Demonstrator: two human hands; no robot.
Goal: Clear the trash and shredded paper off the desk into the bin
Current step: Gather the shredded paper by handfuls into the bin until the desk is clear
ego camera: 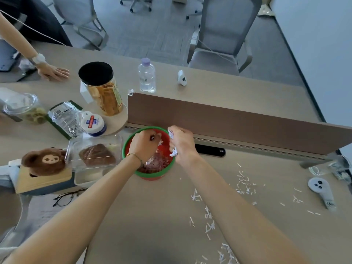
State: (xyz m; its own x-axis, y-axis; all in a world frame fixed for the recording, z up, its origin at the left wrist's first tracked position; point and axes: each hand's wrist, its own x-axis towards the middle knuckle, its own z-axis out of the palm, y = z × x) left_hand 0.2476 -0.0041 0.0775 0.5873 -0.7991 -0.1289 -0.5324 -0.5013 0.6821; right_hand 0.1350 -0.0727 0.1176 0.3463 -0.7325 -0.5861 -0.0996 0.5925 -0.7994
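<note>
White paper shreds (242,182) lie strewn across the tan desk (162,216), and where they lie decides the next reach. Both hands are over the red bin (152,175) with the green rim, which stands on the desk just in front of the brown divider (228,122). The left hand (144,144) hangs over the bin's mouth with its fingers curled, a few strips at the fingertips, though I cannot tell whether it grips them or is letting them fall. The right hand (181,142) sits at the bin's right edge, fingers curled round a small clump of strips that pokes out above and below the fist. More shreds already fill the bottom of the bin. What remains on the desk is all to the right of the bin and nearer the person: a loose band running from the middle right, near a white controller (321,191), down toward the lower edge of the view. The band slants diagonally, away from the bin. The right hand is clearly the nearer one to it; the left would have to cross over. Food containers and a plush bear (44,161) sit left of the bin, with no shreds visible among them.
</note>
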